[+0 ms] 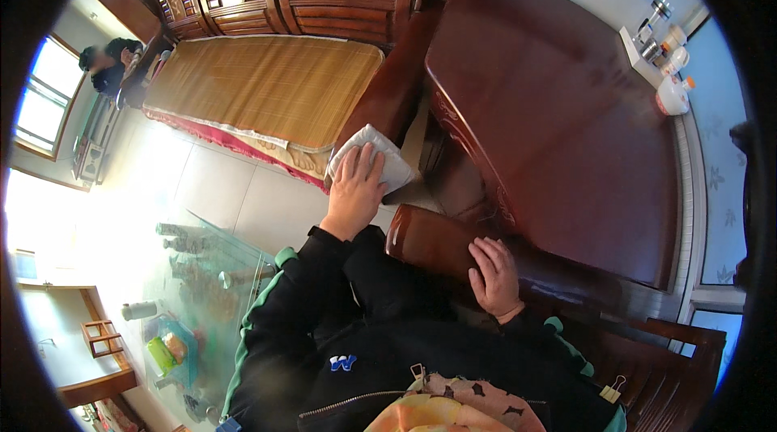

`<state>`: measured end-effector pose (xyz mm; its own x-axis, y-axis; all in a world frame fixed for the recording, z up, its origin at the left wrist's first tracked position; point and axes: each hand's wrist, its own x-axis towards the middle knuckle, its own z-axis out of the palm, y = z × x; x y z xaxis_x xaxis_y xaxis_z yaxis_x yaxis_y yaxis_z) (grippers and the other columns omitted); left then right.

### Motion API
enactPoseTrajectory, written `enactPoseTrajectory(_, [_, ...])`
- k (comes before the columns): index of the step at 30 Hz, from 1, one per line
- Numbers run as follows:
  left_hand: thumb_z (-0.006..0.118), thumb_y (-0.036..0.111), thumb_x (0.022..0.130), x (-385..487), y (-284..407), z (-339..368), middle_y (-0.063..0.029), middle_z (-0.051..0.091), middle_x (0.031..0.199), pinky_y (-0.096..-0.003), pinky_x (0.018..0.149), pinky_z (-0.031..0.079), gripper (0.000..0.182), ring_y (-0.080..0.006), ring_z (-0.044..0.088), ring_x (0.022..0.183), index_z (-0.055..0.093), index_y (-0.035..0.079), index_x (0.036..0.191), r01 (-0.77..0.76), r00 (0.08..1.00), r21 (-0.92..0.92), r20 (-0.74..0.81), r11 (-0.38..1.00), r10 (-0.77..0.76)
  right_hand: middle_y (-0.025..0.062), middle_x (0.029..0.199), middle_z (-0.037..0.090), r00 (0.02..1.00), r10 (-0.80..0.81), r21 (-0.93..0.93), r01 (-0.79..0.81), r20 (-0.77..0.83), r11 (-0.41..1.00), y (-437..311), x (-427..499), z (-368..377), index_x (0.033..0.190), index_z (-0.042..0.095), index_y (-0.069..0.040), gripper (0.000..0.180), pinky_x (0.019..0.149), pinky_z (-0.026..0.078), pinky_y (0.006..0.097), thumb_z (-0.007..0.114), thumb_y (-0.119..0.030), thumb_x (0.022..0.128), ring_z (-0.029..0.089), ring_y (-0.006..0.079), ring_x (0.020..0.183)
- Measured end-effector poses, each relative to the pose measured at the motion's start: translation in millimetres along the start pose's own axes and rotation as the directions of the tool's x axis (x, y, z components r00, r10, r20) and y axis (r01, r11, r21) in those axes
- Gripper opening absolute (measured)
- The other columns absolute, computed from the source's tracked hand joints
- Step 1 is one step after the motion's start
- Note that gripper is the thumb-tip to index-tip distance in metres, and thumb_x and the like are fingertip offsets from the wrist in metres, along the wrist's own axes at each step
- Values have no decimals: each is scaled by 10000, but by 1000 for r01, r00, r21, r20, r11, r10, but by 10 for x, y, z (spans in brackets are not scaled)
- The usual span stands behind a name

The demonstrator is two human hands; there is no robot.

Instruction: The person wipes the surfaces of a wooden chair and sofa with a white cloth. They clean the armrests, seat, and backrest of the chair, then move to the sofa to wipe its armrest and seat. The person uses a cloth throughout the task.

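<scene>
My left hand (pixel 355 192) lies palm down on a folded white cloth (pixel 388 159), fingers spread a little over it. The cloth rests on the front end of a dark wooden sofa armrest (pixel 400 74), beside a bamboo seat mat (pixel 273 86). My right hand (pixel 496 277) rests on a second polished brown wooden armrest (pixel 431 238), its fingers slightly apart and holding nothing. Past both armrests is a dark red wooden table (pixel 558 110) with a carved edge.
A glass table (pixel 212 286) stands at the lower left, bearing a teal basket (pixel 182 347). Bottles and a white jar (pixel 672 96) line the sill at right. A person (pixel 112 65) is at the sofa's far end. A binder clip (pixel 613 389) hangs at lower right.
</scene>
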<state>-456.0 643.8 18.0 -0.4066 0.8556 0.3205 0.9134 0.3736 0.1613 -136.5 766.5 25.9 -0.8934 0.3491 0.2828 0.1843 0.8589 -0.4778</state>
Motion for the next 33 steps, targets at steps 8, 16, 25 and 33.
enactPoseTrajectory(8, [528, 257, 995, 959, -319, 203, -240, 273, 1583, -532, 1193, 242, 573, -459, 235, 1468, 352, 290, 1539, -47, 949, 80, 315, 996, 20, 146, 1414, 498, 997, -12, -10, 13, 71, 1000, 36, 14, -11, 1390, 546, -75, 468, 1099, 364, 544, 566, -272, 965, 463, 358, 1305])
enactPoseTrajectory(16, [497, 377, 984, 2355, -473, 723, -195, 98, 1654, -546, 1214, 125, 626, -440, 74, 1516, 263, 392, 1564, 37, 806, 104, 585, 994, -91, 155, 1406, 494, 997, 15, -29, -13, 80, 999, 92, -8, 66, 1386, 531, -57, 496, 1076, 389, 557, 580, -294, 953, 481, 382, 1280])
enactPoseTrajectory(25, [460, 512, 978, 3337, -711, 1192, -146, 30, 1672, -623, 1178, 139, 643, -414, 22, 1528, 206, 438, 1564, 63, 815, 44, 574, 997, -77, 103, 1410, 468, 990, -32, -181, 57, 135, 982, 229, -115, 167, 1333, 582, -99, 496, 996, 466, 548, 550, -446, 980, 504, 325, 1250])
enactPoseTrajectory(33, [454, 531, 998, 4189, -848, 1511, -136, 18, 1672, -640, 1145, 235, 653, -418, 26, 1525, 125, 489, 1560, 13, 826, 92, 560, 996, -62, 79, 1338, 549, 971, -32, -287, 101, 236, 952, 292, -258, 139, 1386, 559, -159, 495, 898, 525, 467, 698, -185, 911, 554, 316, 1185])
